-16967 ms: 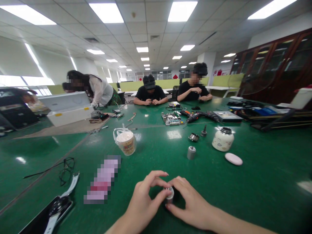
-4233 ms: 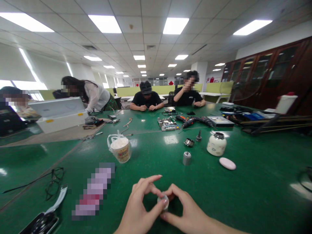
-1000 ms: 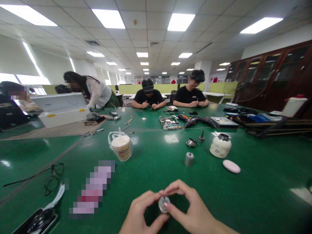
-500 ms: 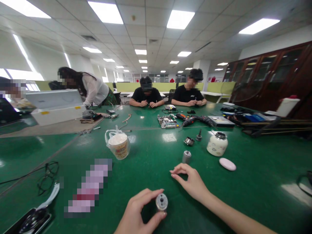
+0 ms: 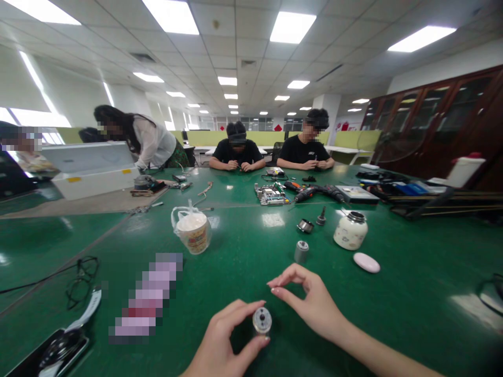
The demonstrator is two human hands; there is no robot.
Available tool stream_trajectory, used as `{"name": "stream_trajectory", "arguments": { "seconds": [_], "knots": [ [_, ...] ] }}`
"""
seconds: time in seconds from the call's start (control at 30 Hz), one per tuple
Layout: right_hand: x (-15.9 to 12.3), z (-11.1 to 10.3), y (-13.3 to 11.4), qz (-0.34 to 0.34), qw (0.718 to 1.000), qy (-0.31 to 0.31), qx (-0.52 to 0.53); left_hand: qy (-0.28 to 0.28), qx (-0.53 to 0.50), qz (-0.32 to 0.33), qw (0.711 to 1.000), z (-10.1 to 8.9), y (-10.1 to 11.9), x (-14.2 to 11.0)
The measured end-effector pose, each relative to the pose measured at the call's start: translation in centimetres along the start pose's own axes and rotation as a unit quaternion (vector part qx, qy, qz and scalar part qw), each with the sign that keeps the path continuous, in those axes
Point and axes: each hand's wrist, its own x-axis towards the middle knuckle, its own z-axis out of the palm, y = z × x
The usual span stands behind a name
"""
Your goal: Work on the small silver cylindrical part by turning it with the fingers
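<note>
My left hand [image 5: 226, 335] grips a small silver motor [image 5: 262, 320] between thumb and forefinger. Its round end, with a dark centre and small holes, faces up. Just right of it and slightly higher, my right hand [image 5: 310, 298] is in a pinch. Whatever lies between those fingertips, if anything, is too small to make out. Beyond the right hand, a second silver motor [image 5: 302, 251] stands upright on the green table [image 5: 243, 251]. Farther back are a dark metal ring-shaped part [image 5: 305, 225] and a dark gear with a shaft [image 5: 321, 216].
A cream jar [image 5: 350, 230] and pink lid [image 5: 367, 263] stand right; a bagged cup [image 5: 193, 233] stands left. Behind lie a circuit board [image 5: 272, 193] and power drills [image 5: 306, 192]. A watch [image 5: 58, 351] and cable are at left. Several people work around the table.
My right hand has moved slightly left and down, nearer the motor in my left hand, its fingertips closer together. My left hand keeps its grip.
</note>
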Motion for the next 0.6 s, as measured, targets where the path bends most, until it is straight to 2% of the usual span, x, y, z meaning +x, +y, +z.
{"name": "stream_trajectory", "arguments": {
  "seconds": [0.07,0.13,0.3,0.37,0.5,0.53,0.6],
  "knots": [
    [-0.9,0.8,-1.5,0.001,0.999,-0.027,0.044,-0.002,-0.008,0.001,1.000,0.0,-0.1,-0.1],
    [-1.5,1.6,-2.3,0.002,0.998,-0.044,0.034,-0.002,-0.018,0.003,1.000,0.0,0.0,-0.1],
    [-1.7,2.6,-2.3,0.002,0.998,-0.055,-0.019,-0.008,-0.023,0.002,1.000,0.0,0.2,-0.1],
    [-1.6,2.6,-2.1,0.010,0.999,-0.037,-0.010,-0.008,-0.015,0.002,1.000,0.0,0.2,-0.1],
    [-1.7,2.0,-1.3,0.017,0.998,0.060,0.024,-0.004,0.011,-0.008,1.000,0.0,0.1,-0.2],
    [-1.8,1.8,-1.0,0.011,0.997,0.068,0.033,-0.005,0.016,-0.011,1.000,0.0,0.1,-0.3],
    [-2.2,1.6,-0.5,-0.010,0.998,0.042,0.043,0.002,0.018,-0.014,1.000,0.0,0.3,-0.4]
  ]
}}
